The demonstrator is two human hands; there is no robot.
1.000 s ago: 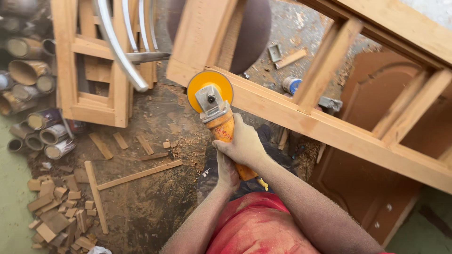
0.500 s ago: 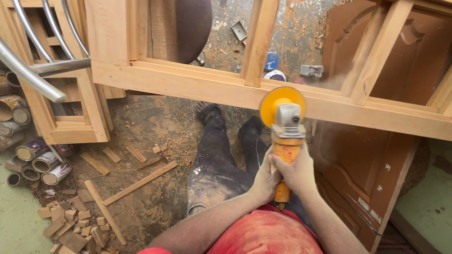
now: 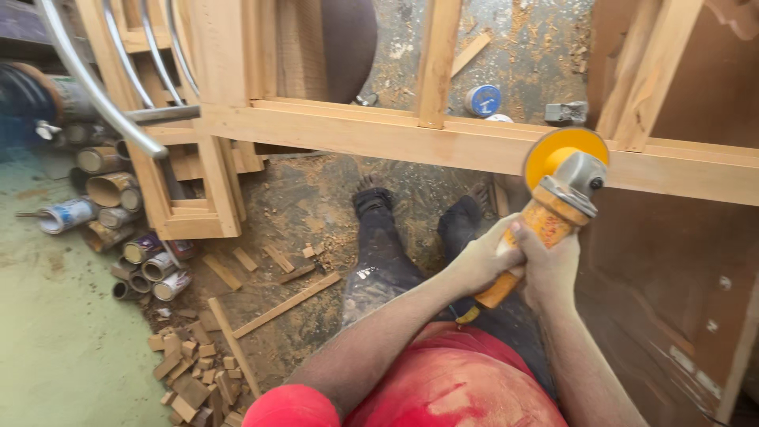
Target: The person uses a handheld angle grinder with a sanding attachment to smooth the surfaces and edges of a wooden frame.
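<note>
A: Angle grinder (image 3: 548, 217), orange body, grey gear head, yellow disc guard. Location?

B: Right of centre, tilted up to the right. Disc end against the near face of the long horizontal rail of the wooden frame (image 3: 379, 138). Fine dust hazing the area to the right of the disc.

A: Left hand (image 3: 480, 261)?

B: Wrapped tight round the grinder body from the left side, fingers curled over the orange casing. Coated in pale dust.

A: Right hand (image 3: 547, 273)?

B: Also clamped on the body, just below and behind the left, thumb lying up along the casing. Both hands touching each other on the grip.

A: Below the hands?

B: Red shirt (image 3: 443, 387) at bottom edge; dark, dust-marked trousers (image 3: 387, 265) running down to the sawdust-covered floor (image 3: 292, 198).

A: Surroundings?

B: Pile of small wood offcuts (image 3: 194, 372) lower left, with long thin strips lying beside it. Cluster of paint tins (image 3: 146, 265) on their sides further left. Curved metal tubing (image 3: 103, 87) upper left, over a smaller wooden frame. Brown panelled door (image 3: 680, 292) lying flat under the frame at right. Blue-lidded tin (image 3: 482, 100) seen through the frame opening.
</note>
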